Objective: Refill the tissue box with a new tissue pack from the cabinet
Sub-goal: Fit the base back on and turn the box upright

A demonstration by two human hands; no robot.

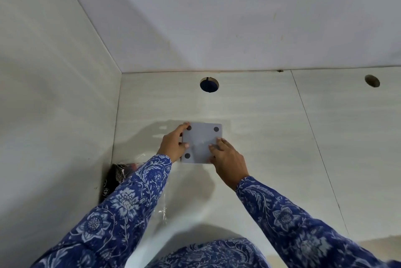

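Observation:
A grey square tissue box lies upside down on the pale surface, its flat base facing me with dark round pads at the corners. My left hand grips the box's left edge, thumb on the base. My right hand covers the near right corner, fingers pressed on the base. A crinkled clear plastic wrapper lies under my left forearm. I cannot see any tissues.
A dark patterned packet is wedged in the left corner against the side wall. Two round holes are cut in the surface behind the box, one showing blue and one far right. The back wall rises behind.

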